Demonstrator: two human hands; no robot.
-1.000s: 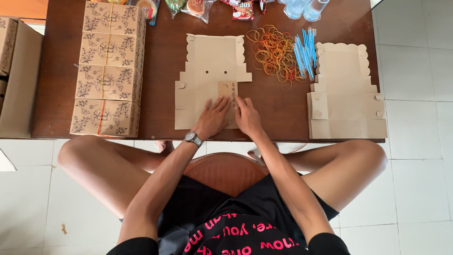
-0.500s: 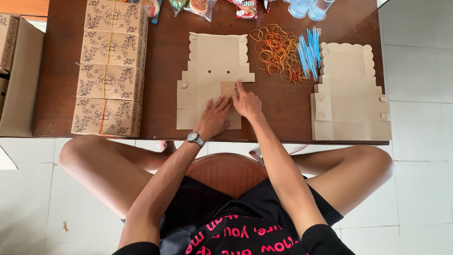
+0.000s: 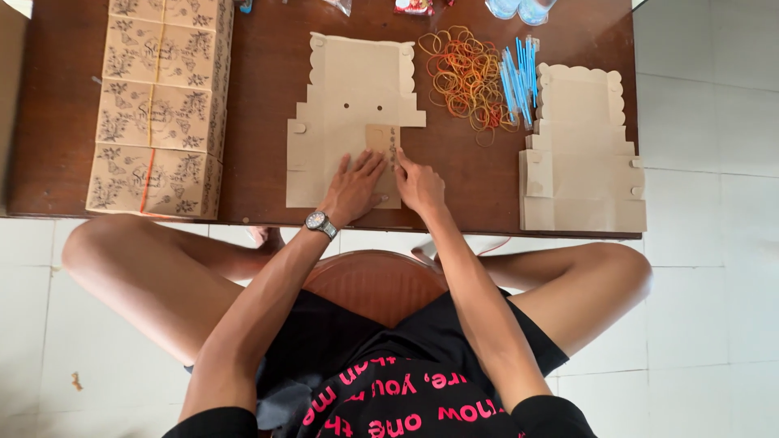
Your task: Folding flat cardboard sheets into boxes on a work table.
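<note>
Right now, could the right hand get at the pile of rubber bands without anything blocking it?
Probably yes. The right hand rests on the flat box blank, and the rubber bands lie loose on the table just beyond it, with only bare tabletop between.

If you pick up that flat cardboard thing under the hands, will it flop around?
Probably a bit. The flat box blank looks thin, so it should feel light and bend along its folds. Its flaps stick out at the sides, so they may droop. Both the left hand and right hand press on it, perhaps because it slides easily on the smooth table.
</note>
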